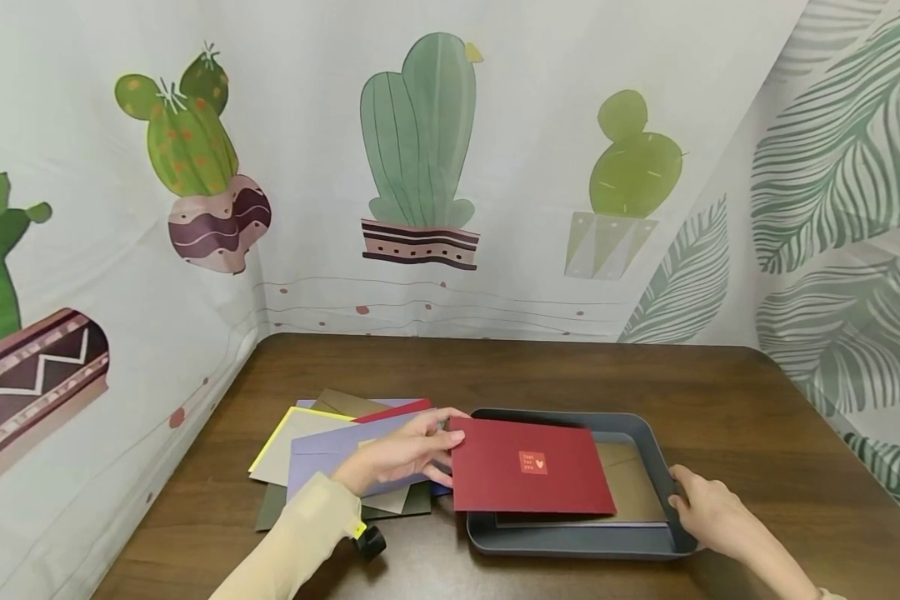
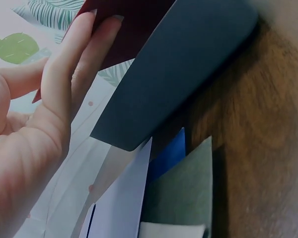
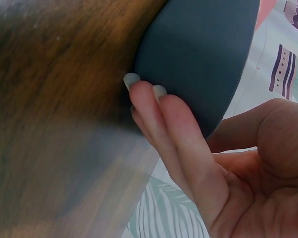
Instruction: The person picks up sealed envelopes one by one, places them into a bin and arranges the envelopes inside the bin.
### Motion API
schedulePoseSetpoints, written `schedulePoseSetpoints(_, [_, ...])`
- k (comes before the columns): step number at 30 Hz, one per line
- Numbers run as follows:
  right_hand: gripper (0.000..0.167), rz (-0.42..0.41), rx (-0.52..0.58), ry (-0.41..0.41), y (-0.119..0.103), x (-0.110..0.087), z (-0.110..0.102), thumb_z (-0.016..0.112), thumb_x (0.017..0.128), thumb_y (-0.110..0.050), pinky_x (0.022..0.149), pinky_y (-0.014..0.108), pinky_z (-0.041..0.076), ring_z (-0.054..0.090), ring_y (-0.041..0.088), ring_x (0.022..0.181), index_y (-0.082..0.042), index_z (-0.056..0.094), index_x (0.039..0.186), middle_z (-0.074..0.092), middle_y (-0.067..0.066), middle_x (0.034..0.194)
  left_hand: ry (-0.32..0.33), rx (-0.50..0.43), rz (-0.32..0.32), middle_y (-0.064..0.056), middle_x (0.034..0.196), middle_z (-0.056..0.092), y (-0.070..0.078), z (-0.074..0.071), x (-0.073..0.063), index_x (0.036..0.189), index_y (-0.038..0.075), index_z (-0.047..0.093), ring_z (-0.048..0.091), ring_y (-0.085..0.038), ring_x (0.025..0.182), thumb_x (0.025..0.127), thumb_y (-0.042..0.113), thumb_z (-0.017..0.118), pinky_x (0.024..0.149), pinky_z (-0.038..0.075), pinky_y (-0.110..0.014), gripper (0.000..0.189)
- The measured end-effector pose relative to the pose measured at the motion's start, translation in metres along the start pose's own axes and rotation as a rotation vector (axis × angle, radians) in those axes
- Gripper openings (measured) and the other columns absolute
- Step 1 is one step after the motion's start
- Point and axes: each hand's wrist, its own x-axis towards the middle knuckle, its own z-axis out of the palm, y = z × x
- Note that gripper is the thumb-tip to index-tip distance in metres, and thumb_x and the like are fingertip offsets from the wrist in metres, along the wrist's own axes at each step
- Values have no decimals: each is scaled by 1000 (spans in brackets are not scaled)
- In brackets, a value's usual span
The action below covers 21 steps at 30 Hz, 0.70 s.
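A red envelope (image 1: 534,467) with a small "Just for you" heart label is pinched at its left edge by my left hand (image 1: 412,450), thumb on top. The envelope spans the dark grey tray (image 1: 581,546), over a brown envelope (image 1: 633,483) lying inside. In the left wrist view, my fingers (image 2: 59,74) lie against the red envelope's underside, above the tray wall. At the tray's right side, my right hand (image 1: 716,508) grips the rim. The right wrist view shows the fingertips (image 3: 156,99) on the tray's outer wall, with the thumb at the rim.
Left of the tray lies an overlapping pile of envelopes: lavender (image 1: 311,462), light grey with a yellow edge (image 1: 285,446), dark green (image 1: 270,508) and others. They rest on a brown wooden table (image 1: 555,375). A cactus-print curtain (image 1: 525,150) hangs behind.
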Motion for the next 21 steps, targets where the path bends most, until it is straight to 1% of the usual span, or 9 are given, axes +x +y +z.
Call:
schedulePoseSetpoints(5, [36, -3, -19, 21, 0, 0, 1, 55, 91, -2, 41, 27, 48, 60, 14, 46, 12, 47, 124, 64, 36, 99, -10, -17, -12, -7, 120, 62, -2, 4, 3, 139, 4, 35, 69, -24, 101, 104, 16, 42, 80, 58, -42, 37])
schedulePoseSetpoints(11, [36, 0, -23, 21, -1, 0, 1, 55, 92, -2, 41, 27, 49, 61, 15, 47, 12, 47, 124, 64, 36, 100, 7, -38, -35, -6, 120, 62, -1, 10, 6, 142, 2, 32, 69, -23, 100, 105, 15, 40, 80, 59, -41, 40])
schedulePoseSetpoints(14, [36, 2, -22, 23, -1, 0, 1, 55, 92, -2, 41, 27, 49, 61, 15, 47, 12, 47, 124, 64, 35, 100, 8, -36, -36, -6, 120, 63, -1, 13, 8, 142, 1, 31, 69, -22, 99, 105, 15, 39, 80, 59, -40, 40])
schedulePoseSetpoints(17, [35, 3, -19, 28, -1, 0, 1, 55, 92, -2, 41, 27, 49, 61, 16, 48, 11, 47, 124, 64, 34, 98, 2, -27, -35, -8, 122, 62, 0, 16, 10, 142, 1, 30, 69, -22, 100, 105, 16, 39, 81, 58, -41, 41])
schedulePoseSetpoints(21, [35, 2, -22, 33, -1, 0, 2, 56, 91, -2, 41, 26, 48, 61, 16, 48, 11, 48, 123, 65, 33, 97, 13, -23, -55, -11, 126, 60, 2, 21, 11, 142, 1, 31, 68, -23, 101, 105, 18, 40, 85, 56, -45, 41])
